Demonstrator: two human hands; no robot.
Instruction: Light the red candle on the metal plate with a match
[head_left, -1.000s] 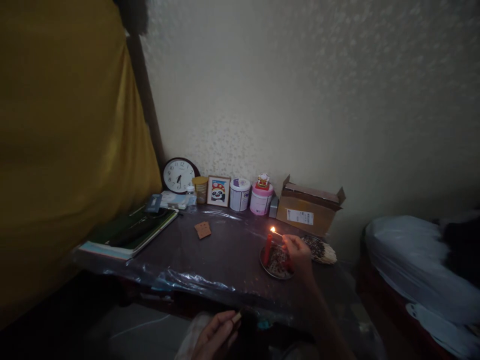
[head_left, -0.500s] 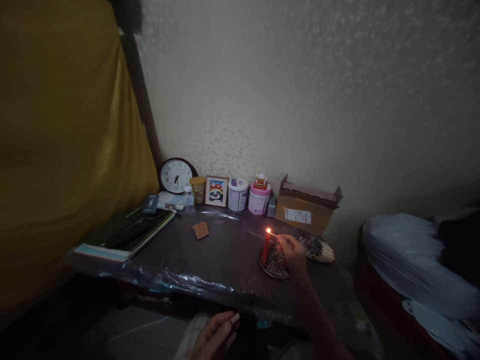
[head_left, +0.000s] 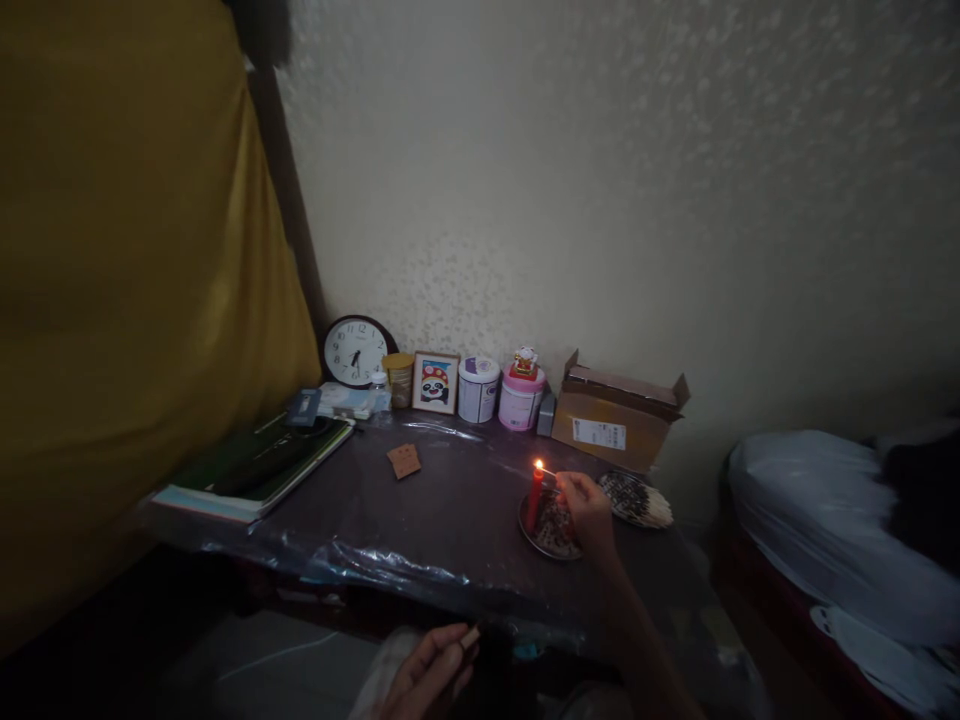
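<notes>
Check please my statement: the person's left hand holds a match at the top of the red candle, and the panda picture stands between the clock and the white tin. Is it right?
Not quite: the head view shows the right hand holding the match at the top of the red candle. The panda picture does stand between the clock and the white tin.

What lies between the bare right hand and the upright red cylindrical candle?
In the head view, a thin, pale matchstick spans it, from the right hand to the small flame at the top of the red candle.
</notes>
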